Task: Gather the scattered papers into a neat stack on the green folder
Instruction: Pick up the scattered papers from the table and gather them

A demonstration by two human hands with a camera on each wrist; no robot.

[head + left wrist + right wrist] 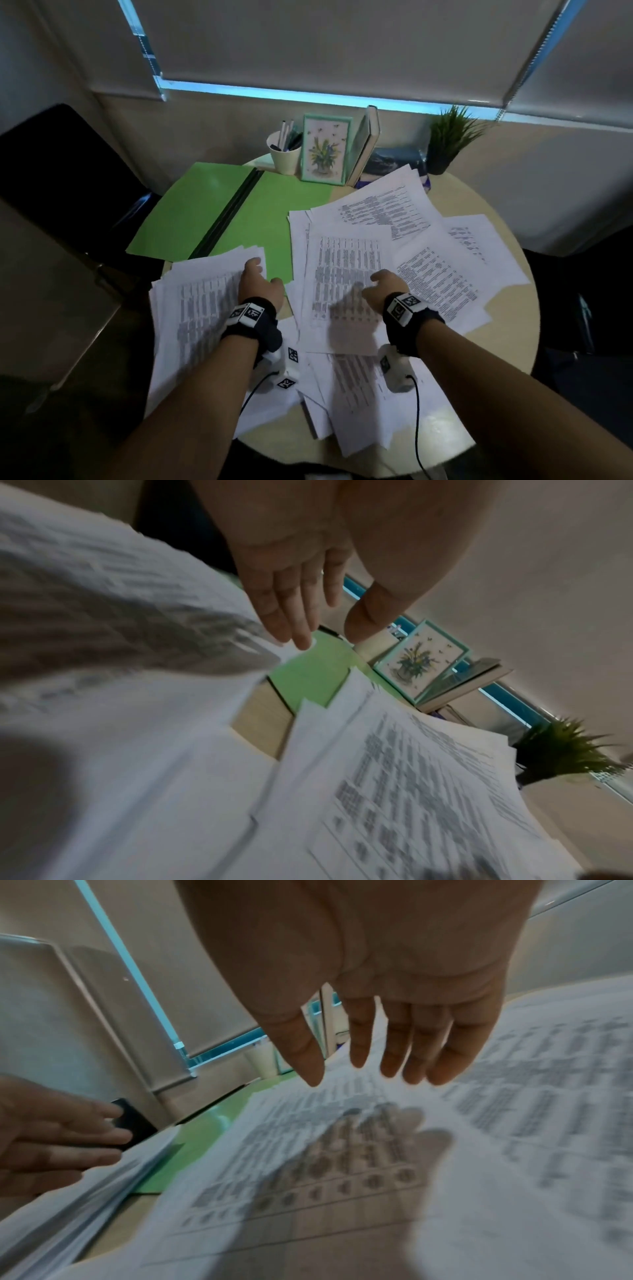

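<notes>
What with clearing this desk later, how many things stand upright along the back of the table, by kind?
Cup holding pens: 1
Framed picture: 1
Book: 1
Potted plant: 1
Total: 4
The blue item lying flat behind the papers is not counted.

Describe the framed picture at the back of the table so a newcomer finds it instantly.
On the round beige table, look past the open green folder to the far edge. The mint-framed plant picture stands between a white pen cup and a leaning book; it alone shows a painted potted plant.
</notes>
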